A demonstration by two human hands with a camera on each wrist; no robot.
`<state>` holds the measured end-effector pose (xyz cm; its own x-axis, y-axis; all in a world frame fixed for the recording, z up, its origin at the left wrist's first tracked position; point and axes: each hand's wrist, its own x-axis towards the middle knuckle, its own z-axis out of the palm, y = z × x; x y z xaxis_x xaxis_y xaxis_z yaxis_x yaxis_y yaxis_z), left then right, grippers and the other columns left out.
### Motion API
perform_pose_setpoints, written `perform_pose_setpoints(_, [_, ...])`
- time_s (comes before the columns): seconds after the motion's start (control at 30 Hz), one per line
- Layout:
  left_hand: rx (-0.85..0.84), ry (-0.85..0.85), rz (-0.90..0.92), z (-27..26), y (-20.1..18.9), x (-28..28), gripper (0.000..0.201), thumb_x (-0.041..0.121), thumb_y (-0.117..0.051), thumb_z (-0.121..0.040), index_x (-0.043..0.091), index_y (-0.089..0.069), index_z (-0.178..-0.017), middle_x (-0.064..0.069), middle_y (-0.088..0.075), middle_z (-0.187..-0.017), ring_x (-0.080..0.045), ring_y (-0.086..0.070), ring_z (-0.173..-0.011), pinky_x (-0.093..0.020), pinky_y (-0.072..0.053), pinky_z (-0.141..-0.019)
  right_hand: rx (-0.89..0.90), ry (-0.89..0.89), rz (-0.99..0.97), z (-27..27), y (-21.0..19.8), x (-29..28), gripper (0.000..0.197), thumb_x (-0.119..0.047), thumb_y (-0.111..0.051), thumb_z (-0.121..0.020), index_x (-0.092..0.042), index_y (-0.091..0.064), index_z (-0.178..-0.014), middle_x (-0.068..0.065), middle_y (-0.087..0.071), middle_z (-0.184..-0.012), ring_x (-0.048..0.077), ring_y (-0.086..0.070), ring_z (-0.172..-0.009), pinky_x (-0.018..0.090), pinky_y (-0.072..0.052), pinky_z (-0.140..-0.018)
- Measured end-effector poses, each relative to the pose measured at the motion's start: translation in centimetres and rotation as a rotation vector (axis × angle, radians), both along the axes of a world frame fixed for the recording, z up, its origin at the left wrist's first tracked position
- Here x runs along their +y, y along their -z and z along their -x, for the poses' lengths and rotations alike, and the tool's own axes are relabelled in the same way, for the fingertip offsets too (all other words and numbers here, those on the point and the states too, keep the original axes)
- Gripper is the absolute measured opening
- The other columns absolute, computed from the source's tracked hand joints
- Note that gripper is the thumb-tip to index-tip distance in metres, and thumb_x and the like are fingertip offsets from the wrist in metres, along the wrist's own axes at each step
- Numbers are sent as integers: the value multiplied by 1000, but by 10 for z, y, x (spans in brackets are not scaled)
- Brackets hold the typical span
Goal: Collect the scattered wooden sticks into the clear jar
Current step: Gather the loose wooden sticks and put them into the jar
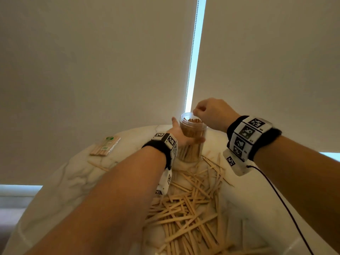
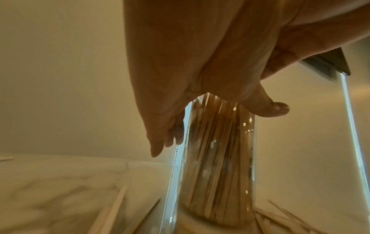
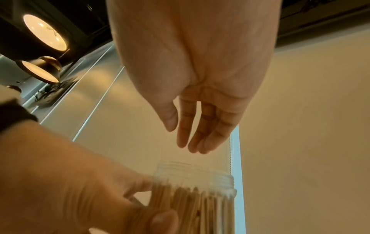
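A clear jar (image 1: 192, 138), packed with upright wooden sticks, stands at the far side of the round marble table (image 1: 77, 173). My left hand (image 1: 181, 135) grips the jar's side, thumb in front and fingers behind. In the left wrist view the jar (image 2: 216, 166) rises under my left hand (image 2: 200, 71). My right hand (image 1: 197, 110) hovers just above the jar's mouth. In the right wrist view the right hand (image 3: 184, 137) hangs with relaxed fingers, holding nothing, over the jar's threaded rim (image 3: 196, 177). Several loose wooden sticks (image 1: 193, 208) lie in a heap on the table in front of the jar.
A sealed packet of sticks (image 1: 105, 146) lies at the table's far left. A thin black cable (image 1: 287, 208) trails from my right wristband across the table's right side. Pale roller blinds (image 1: 110, 70) hang right behind the table.
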<state>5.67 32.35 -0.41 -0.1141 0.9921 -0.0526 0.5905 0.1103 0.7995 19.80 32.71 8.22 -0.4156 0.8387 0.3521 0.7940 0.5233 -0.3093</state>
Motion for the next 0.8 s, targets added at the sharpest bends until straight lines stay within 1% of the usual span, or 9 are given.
perform_pose_setpoints(0.03, [79, -23, 11, 3, 1, -10, 142, 65, -79, -68, 12, 17, -158, -17, -40, -156, -34, -48, -136, -41, -42, -110, 6, 6, -17, -6, 3, -11, 27, -30, -53, -100, -15, -74, -98, 3, -72, -96, 19, -62, -86, 27, -41, -64])
perform_pose_setpoints(0.1, [229, -60, -19, 11, 2, -32, 122, 69, -74, -72, 8, -14, -159, -15, -46, -152, -31, -51, -132, -38, -45, -103, -53, -11, 23, -20, 11, -36, 29, -34, -53, -100, -14, -73, -95, 4, -70, -90, 19, -61, -80, 28, -40, -60])
perform_pose_setpoints(0.2, [431, -64, 25, 27, 2, -72, 78, 61, -70, -82, 5, -57, -135, -10, -63, -132, -25, -60, -117, -35, -49, -96, -289, -54, 255, -37, 30, -77, 35, -43, -53, -100, -14, -72, -100, 4, -72, -94, 17, -64, -83, 27, -47, -68])
perform_pose_setpoints(0.27, [496, -79, 45, 39, 9, -96, 61, 57, -72, -83, 6, -70, -116, -9, -72, -115, -24, -66, -104, -34, -51, -87, -434, -38, 392, -47, 50, -102, 50, -57, -49, -98, -12, -72, -104, 3, -73, -96, 18, -67, -89, 28, -48, -74])
perform_pose_setpoints(0.37, [613, -109, 105, 53, 19, -136, 58, 59, -70, -84, 6, -70, -108, -10, -72, -107, -27, -66, -98, -31, -47, -76, -605, 44, 439, -62, 70, -137, 83, -79, -31, -89, -6, -70, -92, 8, -70, -90, 20, -64, -83, 33, -47, -82])
perform_pose_setpoints(0.47, [755, -154, 237, 64, 28, -174, 66, 70, -58, -86, 6, -63, -99, -12, -69, -96, -28, -66, -89, -30, -44, -68, -766, 125, 486, -77, 70, -170, 87, -89, -26, -79, -9, -58, -66, 3, -59, -67, 14, -54, -64, 33, -47, -82])
perform_pose_setpoints(0.63, [866, -103, 377, 63, 43, -213, 82, 92, -41, -73, 12, -56, -75, -3, -58, -75, -22, -60, -78, -30, -47, -71, -904, 149, 561, -101, 82, -199, 105, -98, -52, -54, -11, -65, -110, -1, -71, -96, 16, -65, -86, 31, -49, -76])
perform_pose_setpoints(0.7, [902, -100, 386, 58, 48, -221, 91, 98, -45, -60, 12, -59, -87, -6, -62, -90, -24, -60, -88, -32, -51, -79, -793, 110, 561, -100, 93, -206, 105, -87, -70, -54, -12, -55, -125, 0, -67, -111, 16, -61, -88, 29, -50, -75])
perform_pose_setpoints(0.8, [856, -98, 325, 40, 53, -225, 89, 86, -59, -69, 13, -56, -119, -13, -56, -121, -28, -57, -107, -38, -50, -90, -599, 13, 517, -90, 102, -207, 62, -64, -81, -68, -20, -63, -107, -4, -68, -98, 14, -58, -85, 23, -45, -68])
